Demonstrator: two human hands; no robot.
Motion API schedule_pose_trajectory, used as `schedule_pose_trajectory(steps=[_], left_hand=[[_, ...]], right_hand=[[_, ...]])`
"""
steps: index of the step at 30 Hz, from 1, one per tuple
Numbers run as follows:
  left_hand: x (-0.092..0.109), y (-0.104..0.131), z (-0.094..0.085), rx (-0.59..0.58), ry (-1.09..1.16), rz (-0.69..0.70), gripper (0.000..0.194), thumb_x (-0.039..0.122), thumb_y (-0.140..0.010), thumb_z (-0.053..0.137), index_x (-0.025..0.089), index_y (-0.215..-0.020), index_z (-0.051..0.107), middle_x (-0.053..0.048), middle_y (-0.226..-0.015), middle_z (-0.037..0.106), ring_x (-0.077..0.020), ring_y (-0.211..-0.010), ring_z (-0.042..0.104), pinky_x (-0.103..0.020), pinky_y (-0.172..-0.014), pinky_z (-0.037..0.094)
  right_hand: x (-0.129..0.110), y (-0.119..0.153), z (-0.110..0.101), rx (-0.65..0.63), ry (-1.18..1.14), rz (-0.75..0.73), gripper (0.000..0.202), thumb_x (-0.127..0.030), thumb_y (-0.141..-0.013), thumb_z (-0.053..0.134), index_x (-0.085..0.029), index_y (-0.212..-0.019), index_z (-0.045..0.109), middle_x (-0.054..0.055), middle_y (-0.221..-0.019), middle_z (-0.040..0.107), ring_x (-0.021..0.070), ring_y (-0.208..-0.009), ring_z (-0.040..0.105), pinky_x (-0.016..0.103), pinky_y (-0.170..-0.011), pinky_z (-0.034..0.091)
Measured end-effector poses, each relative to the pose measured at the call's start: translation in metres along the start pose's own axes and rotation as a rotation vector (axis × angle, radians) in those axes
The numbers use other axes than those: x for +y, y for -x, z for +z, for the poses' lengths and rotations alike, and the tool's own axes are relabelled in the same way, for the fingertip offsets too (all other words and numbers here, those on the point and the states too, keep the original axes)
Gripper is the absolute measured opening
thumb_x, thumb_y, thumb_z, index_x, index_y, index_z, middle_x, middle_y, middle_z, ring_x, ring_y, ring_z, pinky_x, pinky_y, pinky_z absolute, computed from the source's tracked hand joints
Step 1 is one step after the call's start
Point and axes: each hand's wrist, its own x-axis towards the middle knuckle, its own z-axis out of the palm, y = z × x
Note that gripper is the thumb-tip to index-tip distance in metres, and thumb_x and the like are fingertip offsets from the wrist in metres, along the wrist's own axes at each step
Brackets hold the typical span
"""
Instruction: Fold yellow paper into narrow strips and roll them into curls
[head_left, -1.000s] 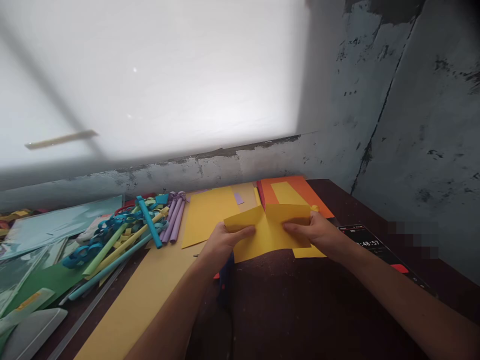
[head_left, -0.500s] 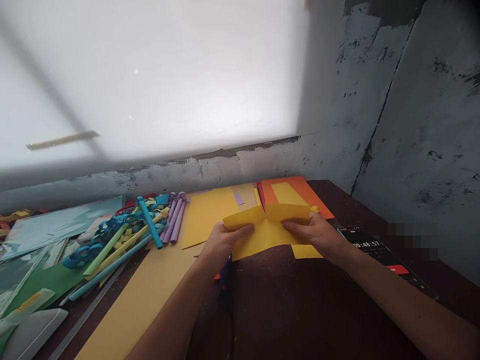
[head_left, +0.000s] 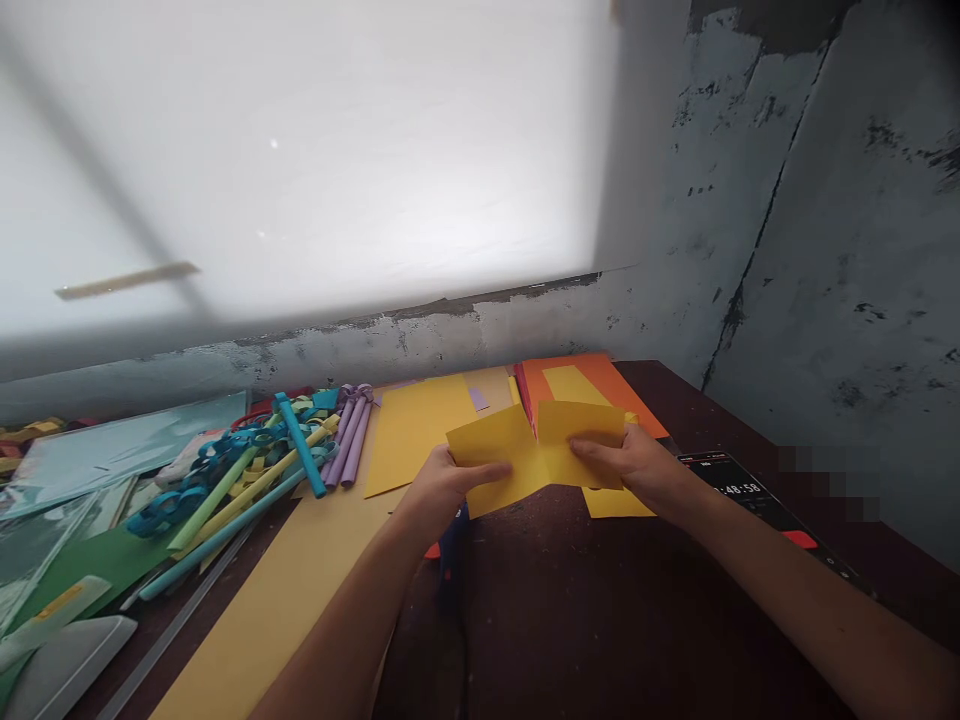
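Note:
A sheet of yellow paper (head_left: 517, 465) is stretched between my two hands over the dark table. It has a vertical crease in the middle and a V-shaped split at its upper edge. My left hand (head_left: 448, 487) pinches the left part, thumb on top and other fingers hidden behind. On the opposite side, my right hand (head_left: 634, 462) grips the other part the same way. Another yellow piece (head_left: 619, 504) lies on the table below my right hand. Beside my left wrist is a dark blue object with a red part (head_left: 452, 560), partly hidden by the arm.
Yellow card (head_left: 409, 440) and an orange sheet (head_left: 637, 395) lie behind my hands. To the left are purple paper rolls (head_left: 355, 440), blue paper chains (head_left: 176, 508) and a long tan board (head_left: 277, 570). A phone (head_left: 739, 490) showing a timer rests at right.
Both halves of the yellow paper have tilted to face me more. The split at the upper edge looks wider and the middle crease sharper. My hands have barely shifted.

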Motion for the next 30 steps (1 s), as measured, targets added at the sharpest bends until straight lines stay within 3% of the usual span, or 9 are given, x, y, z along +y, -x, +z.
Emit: schedule_pose_trajectory(steps=[4, 10, 16, 23, 30], left_hand=[[0.003, 0.0009, 0.0024, 0.047, 0.048, -0.008, 0.054, 0.028, -0.071, 0.091, 0.013, -0.12, 0.074, -0.017, -0.124, 0.074, -0.0326, -0.107, 0.073, -0.037, -0.09, 0.059], [0.0044, 0.0023, 0.0051, 0.0, 0.12, -0.019, 0.054, 0.033, -0.074, 0.089, 0.017, -0.122, 0.073, -0.016, -0.134, 0.068, -0.0313, -0.119, 0.068, -0.036, -0.094, 0.058], [0.0035, 0.0025, 0.0077, 0.007, 0.051, -0.032, 0.055, 0.032, -0.067, 0.093, 0.016, -0.117, 0.076, -0.017, -0.126, 0.073, -0.0331, -0.112, 0.071, -0.043, -0.097, 0.057], [0.0026, 0.0004, 0.0077, 0.014, 0.066, -0.037, 0.055, 0.031, -0.066, 0.094, 0.016, -0.116, 0.077, -0.016, -0.125, 0.073, -0.0322, -0.111, 0.072, -0.042, -0.097, 0.058], [0.0038, 0.0012, 0.0085, 0.037, 0.066, -0.025, 0.055, 0.034, -0.064, 0.095, 0.015, -0.112, 0.078, -0.016, -0.125, 0.073, -0.0331, -0.115, 0.07, -0.04, -0.097, 0.057]], right_hand=[[-0.0033, 0.003, 0.0, -0.056, 0.015, 0.027, 0.053, -0.043, -0.071, 0.09, -0.024, -0.118, 0.073, 0.011, -0.117, 0.075, 0.0304, -0.103, 0.072, 0.042, -0.085, 0.061], [-0.0032, 0.0015, -0.0012, -0.053, 0.001, -0.004, 0.054, -0.041, -0.066, 0.094, -0.024, -0.113, 0.073, 0.01, -0.122, 0.074, 0.031, -0.114, 0.069, 0.044, -0.097, 0.057], [-0.004, 0.001, 0.0003, -0.048, -0.023, -0.031, 0.06, -0.042, -0.062, 0.095, -0.024, -0.115, 0.072, 0.01, -0.123, 0.074, 0.0317, -0.115, 0.068, 0.048, -0.1, 0.056], [-0.0043, 0.0019, 0.0003, -0.054, 0.007, -0.032, 0.052, -0.04, -0.063, 0.094, -0.025, -0.108, 0.075, 0.008, -0.118, 0.075, 0.0307, -0.111, 0.069, 0.046, -0.098, 0.056], [-0.0063, 0.0041, 0.0038, 0.002, 0.059, -0.092, 0.058, -0.046, -0.07, 0.088, -0.026, -0.122, 0.071, 0.009, -0.122, 0.074, 0.0307, -0.11, 0.067, 0.042, -0.086, 0.057]])
